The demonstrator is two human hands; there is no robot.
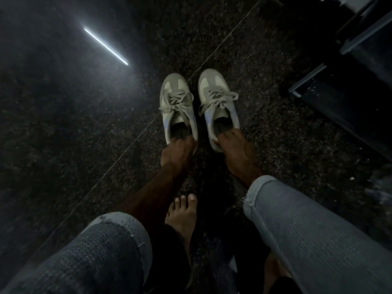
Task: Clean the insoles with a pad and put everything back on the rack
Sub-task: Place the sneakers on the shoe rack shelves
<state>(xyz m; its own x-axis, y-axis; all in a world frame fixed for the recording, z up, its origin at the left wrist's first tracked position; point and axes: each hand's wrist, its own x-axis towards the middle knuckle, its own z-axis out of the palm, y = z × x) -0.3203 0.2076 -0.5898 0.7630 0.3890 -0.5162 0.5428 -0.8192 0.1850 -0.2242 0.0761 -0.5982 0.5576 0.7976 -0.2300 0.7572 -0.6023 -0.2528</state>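
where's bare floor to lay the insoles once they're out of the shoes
Widest bare floor lies left of the left shoe. A smaller strip runs between the right shoe and the dark rack. Crowded: the gap between shoes, and behind the heels around both hands and the bare foot.

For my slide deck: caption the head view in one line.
Both hands grip the heels of a pale sneaker pair on dark speckled floor: left hand on left sneaker, right hand on right sneaker.

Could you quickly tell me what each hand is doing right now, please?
Left hand: grip closed on the heel of the left sneaker.
Right hand: grip closed on the heel of the right sneaker.
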